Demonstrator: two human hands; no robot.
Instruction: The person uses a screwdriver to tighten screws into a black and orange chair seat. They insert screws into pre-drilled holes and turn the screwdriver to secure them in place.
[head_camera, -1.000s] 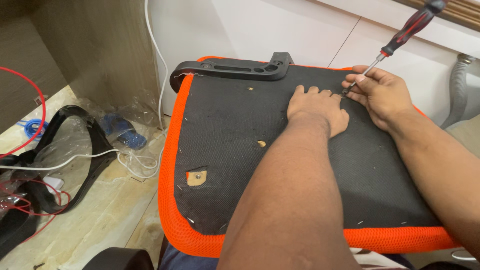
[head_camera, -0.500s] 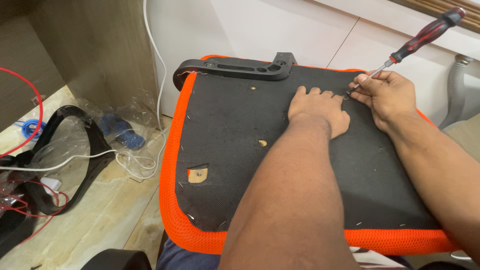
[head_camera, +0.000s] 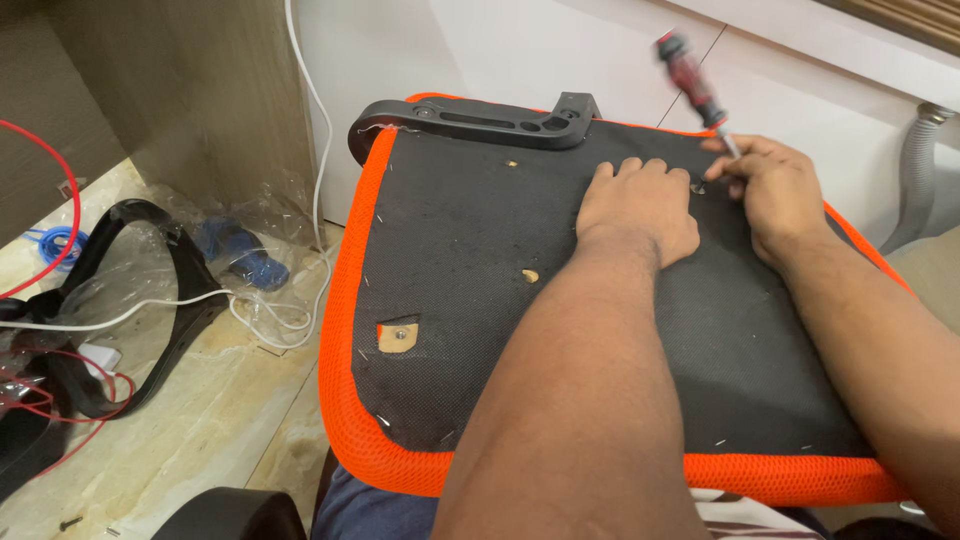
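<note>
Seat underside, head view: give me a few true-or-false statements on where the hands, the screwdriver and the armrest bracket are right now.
1. The right hand holds a red-and-black screwdriver. True.
2. The left hand lies flat on the black seat underside. True.
3. The black armrest bracket sits at the near orange edge. False: it lies along the far edge.
4. The screwdriver's tip is at the torn flap. False: it is by the right hand's fingertips, far from the flap.
5. The left hand grips the white cable. False: the cable hangs by the wall, untouched.
</note>
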